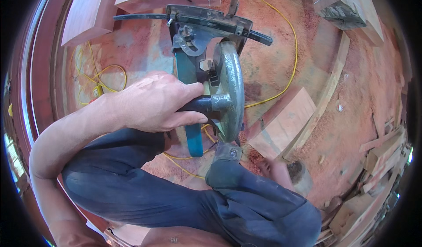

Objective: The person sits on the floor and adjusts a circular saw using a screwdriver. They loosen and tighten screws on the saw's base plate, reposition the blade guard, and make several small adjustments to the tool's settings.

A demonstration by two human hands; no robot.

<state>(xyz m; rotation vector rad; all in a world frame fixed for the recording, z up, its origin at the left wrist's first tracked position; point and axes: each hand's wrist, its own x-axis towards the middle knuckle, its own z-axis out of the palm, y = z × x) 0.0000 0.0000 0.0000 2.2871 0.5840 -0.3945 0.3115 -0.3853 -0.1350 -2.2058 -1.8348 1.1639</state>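
Grasping black handle (197,104) of teal-and-grey circ. saw (232,88) w/ L hand (165,101), curled round from L side, prob. to take its weight. Holding saw in front of bent knees (228,176) w/ base plate (206,17) turned away, likely for easier wrist angle. Seeing only blurred skin (282,174) by R knee; can't tell if R hand, nor its state. Spotting yellow cord (296,49) in loose loops, maybe for slack; can't tell if 1 or more. Counting 1 saw, min. 4 big timber blocks (285,126), 1 long strip (329,88), offcuts (381,152) too many to tally.

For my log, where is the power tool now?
In the head view, the power tool is just above centre, its black handle in the left hand.
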